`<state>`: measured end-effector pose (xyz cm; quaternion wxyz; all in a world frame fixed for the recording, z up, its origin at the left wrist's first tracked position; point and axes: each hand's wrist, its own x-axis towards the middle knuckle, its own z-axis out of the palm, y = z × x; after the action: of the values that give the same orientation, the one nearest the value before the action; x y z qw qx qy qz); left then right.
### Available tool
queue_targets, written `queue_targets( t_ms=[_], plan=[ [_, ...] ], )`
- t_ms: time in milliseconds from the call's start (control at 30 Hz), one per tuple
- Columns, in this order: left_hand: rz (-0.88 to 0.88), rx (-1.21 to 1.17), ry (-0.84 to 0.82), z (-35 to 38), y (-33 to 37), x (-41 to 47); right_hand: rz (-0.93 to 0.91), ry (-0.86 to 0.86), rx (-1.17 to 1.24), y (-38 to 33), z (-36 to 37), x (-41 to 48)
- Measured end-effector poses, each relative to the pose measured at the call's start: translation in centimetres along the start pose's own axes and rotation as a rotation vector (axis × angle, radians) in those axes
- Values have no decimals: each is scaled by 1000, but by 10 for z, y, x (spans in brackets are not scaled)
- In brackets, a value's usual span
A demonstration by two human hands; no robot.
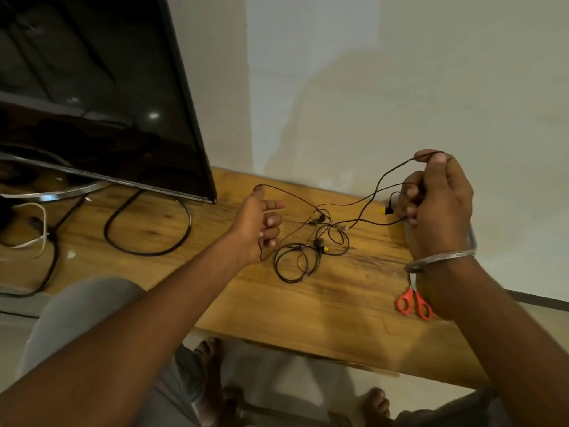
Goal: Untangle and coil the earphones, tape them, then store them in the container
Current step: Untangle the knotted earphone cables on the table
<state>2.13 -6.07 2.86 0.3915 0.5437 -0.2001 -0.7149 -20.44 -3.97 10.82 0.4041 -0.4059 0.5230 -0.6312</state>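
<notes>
Right hand [437,198]: raised, fingers gripping earphones [311,245] cable.
Left hand [257,224]: fingers curled, cable hooked over thumb.
Earphones: tangled on table [308,306] between both hands.

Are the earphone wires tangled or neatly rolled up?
Tangled. The earphones lie in crossed, messy loops on the table, and strands stretch up to the left hand and right hand, which both hold them.
</notes>
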Motion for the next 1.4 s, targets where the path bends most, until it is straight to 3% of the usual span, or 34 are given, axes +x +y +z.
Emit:
queue_targets(
  t_ms=[67,167,200,267,333,400,433,500,567,633,733,800,900,967,1133,1233,1400],
  plan=[
    [-35,-60,9,1,-2,-1,43,-51,53,-4,4,-2],
    [40,-110,207,6,-1,1,125,-119,206,-16,8,-4],
    [101,-20,286,5,-3,3,146,-137,261,-20,8,-5],
    [291,420,356,2,-5,2,152,-177,313,-27,10,-5],
    [611,803,129,8,-11,-8,133,-246,312,-30,14,-7],
    [806,979,-220,22,-22,-22,118,-360,326,-29,18,-12],
    [871,1038,-312,27,-31,-21,120,-422,337,-27,20,-14],
    [1004,1118,-296,29,-45,-15,137,-534,341,-27,22,-18],
    [1078,1072,-131,23,-45,-7,113,-599,328,-27,21,-16],
    [1005,895,27,15,-35,-1,54,-549,275,-25,15,-10],
    [788,505,133,7,-14,3,-86,-306,-42,-6,-2,5],
    [657,322,121,7,-5,-1,-112,-228,-245,14,-11,12],
    [482,155,-14,11,0,-5,-25,-289,-472,43,-16,10],
    [435,138,-98,13,-2,-6,-23,-342,-627,54,-12,2],
    [418,138,-200,18,-15,-6,-416,-422,-780,63,10,-23],
    [443,202,-201,20,-19,-8,-298,-499,-717,72,18,-34],
    [563,475,-110,21,-20,-9,-233,-384,-540,81,12,-27]
  ],
)
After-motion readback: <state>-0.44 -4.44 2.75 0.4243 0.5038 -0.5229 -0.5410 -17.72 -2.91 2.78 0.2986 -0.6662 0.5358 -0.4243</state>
